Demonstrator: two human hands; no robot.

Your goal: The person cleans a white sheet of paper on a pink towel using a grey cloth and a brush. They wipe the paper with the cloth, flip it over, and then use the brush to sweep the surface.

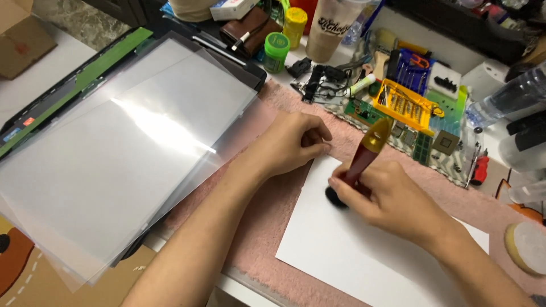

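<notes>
Our bench (45, 68): crowded, pink mat (267, 227) across it. Clear plastic sheets (114, 165) stacked at left, glare on top. White sheet (341, 250) lies on the mat. Left hand (287, 142), loosely curled, pins its upper corner. Right hand (387, 199), grip closed on the red-handled tool (364, 156), dark tip touching the sheet. Screwdriver-bit case (404, 102), jars behind.

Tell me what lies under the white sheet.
The white sheet lies on a pink fuzzy mat, which shows around its edges. Whatever sits directly beneath the sheet's middle is covered.
</notes>
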